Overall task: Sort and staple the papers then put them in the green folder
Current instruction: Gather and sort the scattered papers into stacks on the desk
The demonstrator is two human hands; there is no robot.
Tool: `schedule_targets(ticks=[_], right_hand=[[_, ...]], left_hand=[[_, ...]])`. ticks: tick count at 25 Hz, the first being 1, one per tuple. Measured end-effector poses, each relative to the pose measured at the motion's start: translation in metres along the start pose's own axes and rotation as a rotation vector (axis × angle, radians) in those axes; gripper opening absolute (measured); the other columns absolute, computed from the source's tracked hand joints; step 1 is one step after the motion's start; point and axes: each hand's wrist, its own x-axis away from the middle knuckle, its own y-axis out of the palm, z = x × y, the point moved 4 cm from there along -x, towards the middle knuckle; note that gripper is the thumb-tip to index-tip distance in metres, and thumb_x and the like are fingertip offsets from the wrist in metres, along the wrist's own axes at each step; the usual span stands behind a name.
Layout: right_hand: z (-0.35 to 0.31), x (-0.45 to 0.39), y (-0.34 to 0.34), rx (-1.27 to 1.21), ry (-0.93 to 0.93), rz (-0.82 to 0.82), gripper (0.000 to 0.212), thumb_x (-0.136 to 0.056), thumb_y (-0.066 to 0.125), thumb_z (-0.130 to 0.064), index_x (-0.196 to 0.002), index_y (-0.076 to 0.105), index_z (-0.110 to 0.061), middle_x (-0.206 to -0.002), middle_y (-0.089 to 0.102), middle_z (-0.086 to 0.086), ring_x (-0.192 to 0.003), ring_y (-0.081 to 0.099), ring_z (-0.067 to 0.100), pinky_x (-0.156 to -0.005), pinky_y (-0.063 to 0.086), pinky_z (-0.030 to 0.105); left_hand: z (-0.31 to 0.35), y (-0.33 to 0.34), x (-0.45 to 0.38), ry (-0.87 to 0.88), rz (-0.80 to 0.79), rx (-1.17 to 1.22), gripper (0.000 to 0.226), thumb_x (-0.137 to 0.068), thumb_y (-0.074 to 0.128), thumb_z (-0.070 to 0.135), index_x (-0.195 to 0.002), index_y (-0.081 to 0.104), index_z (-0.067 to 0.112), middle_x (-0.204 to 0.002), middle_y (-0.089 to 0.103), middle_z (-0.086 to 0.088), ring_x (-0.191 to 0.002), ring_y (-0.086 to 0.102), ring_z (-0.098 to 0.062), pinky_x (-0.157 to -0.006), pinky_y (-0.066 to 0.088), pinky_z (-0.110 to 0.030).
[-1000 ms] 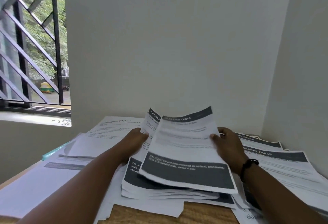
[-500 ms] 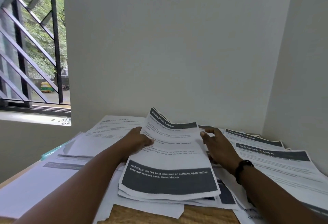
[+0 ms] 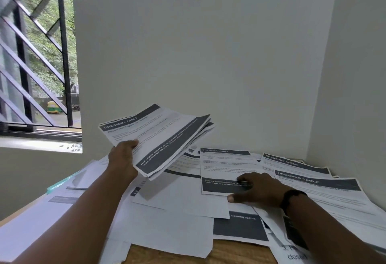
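Note:
My left hand (image 3: 123, 159) grips a bundle of "DRESSING TABLE" sheets (image 3: 158, 138) by its near left edge and holds it tilted in the air above the table. My right hand (image 3: 254, 188) lies with fingers spread on a single printed sheet (image 3: 225, 165) that rests on the paper pile. A sliver of the green folder (image 3: 62, 182) shows at the left, mostly buried under papers. No stapler is in view.
Loose printed sheets (image 3: 313, 180) cover the wooden table (image 3: 229, 253), reaching into the right corner by the walls. Blank white pages (image 3: 171, 228) lie near the front edge. A barred window (image 3: 35, 65) is at the left.
My left hand lifted the bundle off the pile and swung it up and left. My right hand let go of it and came down onto a sheet on the table.

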Motion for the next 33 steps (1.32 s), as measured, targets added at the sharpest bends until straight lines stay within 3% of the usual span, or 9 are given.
schedule_targets(ticks=[5,8,12,15,18,24,27,29,33], right_hand=[[-0.011,0.006,-0.006,0.099,-0.040,0.136,0.065,-0.066,0.048,-0.086,-0.110,0.062,-0.040,-0.112,0.063,-0.018,-0.105,0.057,0.007,-0.092,0.046,0.030],[-0.020,0.009,-0.019,0.156,-0.113,0.409,0.031,-0.093,0.043,-0.052,-0.098,0.064,-0.030,-0.094,0.068,-0.010,-0.086,0.061,0.014,-0.071,0.046,0.028],[-0.005,0.019,-0.045,-0.293,-0.013,0.858,0.024,-0.098,0.041,-0.027,-0.089,0.059,-0.014,-0.079,0.064,0.009,-0.072,0.057,0.030,-0.058,0.039,0.031],[0.009,0.031,-0.060,-0.485,0.025,1.095,0.023,-0.100,0.042,-0.027,-0.098,0.059,-0.012,-0.087,0.066,0.010,-0.080,0.060,0.034,-0.065,0.041,0.032],[-0.003,0.032,-0.058,-0.352,-0.115,1.017,0.025,-0.099,0.045,-0.027,-0.114,0.063,-0.019,-0.102,0.070,0.004,-0.085,0.064,0.024,-0.068,0.044,0.027],[-0.080,0.038,-0.021,0.072,-0.601,0.565,0.031,-0.095,0.044,-0.035,-0.118,0.064,-0.036,-0.114,0.068,-0.017,-0.095,0.065,0.006,-0.074,0.048,0.019],[-0.113,0.052,-0.004,0.091,-0.794,0.452,0.036,-0.089,0.038,-0.035,-0.113,0.064,-0.039,-0.109,0.068,-0.020,-0.093,0.064,0.003,-0.070,0.049,0.021],[-0.122,0.057,0.001,0.073,-0.856,0.416,0.039,-0.083,0.036,-0.031,-0.109,0.065,-0.038,-0.106,0.069,-0.020,-0.092,0.065,0.005,-0.069,0.050,0.022],[-0.126,0.061,0.007,0.043,-0.862,0.362,0.036,-0.085,0.039,-0.033,-0.106,0.067,-0.037,-0.104,0.070,-0.019,-0.092,0.064,0.002,-0.073,0.053,0.024]], left_hand=[[0.000,-0.005,-0.005,-0.022,0.070,0.096,0.045,-0.080,0.064,0.005,-0.122,0.057,0.018,-0.112,0.070,-0.011,-0.089,0.072,-0.033,-0.077,0.057,-0.055],[0.006,-0.007,0.002,-0.038,0.079,0.106,0.039,-0.084,0.063,0.010,-0.123,0.057,0.010,-0.106,0.069,-0.010,-0.072,0.072,-0.024,-0.050,0.058,-0.035],[0.001,0.014,0.027,-0.064,-0.070,-0.234,0.011,-0.091,0.059,0.010,-0.100,0.058,0.006,-0.076,0.057,-0.009,-0.044,0.061,-0.020,-0.028,0.040,-0.016],[-0.016,0.025,0.025,-0.032,-0.229,-0.669,0.032,-0.078,0.070,0.008,-0.109,0.064,0.002,-0.098,0.070,-0.014,-0.080,0.068,-0.028,-0.063,0.057,-0.023],[-0.037,0.030,0.031,-0.065,-0.343,-0.930,0.031,-0.085,0.064,0.004,-0.115,0.058,0.006,-0.097,0.070,-0.009,-0.078,0.070,-0.026,-0.058,0.055,-0.025],[-0.044,0.031,0.028,-0.018,-0.320,-0.912,0.025,-0.090,0.059,0.004,-0.115,0.058,-0.001,-0.087,0.069,-0.013,-0.061,0.070,-0.019,-0.041,0.045,-0.018],[-0.047,0.033,0.028,0.028,-0.309,-0.858,0.039,-0.096,0.054,0.034,-0.122,0.059,0.005,-0.117,0.066,-0.018,-0.102,0.067,-0.031,-0.062,0.051,-0.025],[-0.048,0.033,0.027,-0.010,-0.345,-0.704,0.036,-0.097,0.048,0.050,-0.107,0.063,0.020,-0.109,0.070,-0.009,-0.095,0.069,-0.027,-0.073,0.055,-0.032],[-0.051,0.028,0.022,-0.133,-0.345,-0.657,0.028,-0.093,0.062,0.035,-0.106,0.063,0.011,-0.089,0.076,-0.011,-0.081,0.074,-0.031,-0.082,0.057,-0.042]])
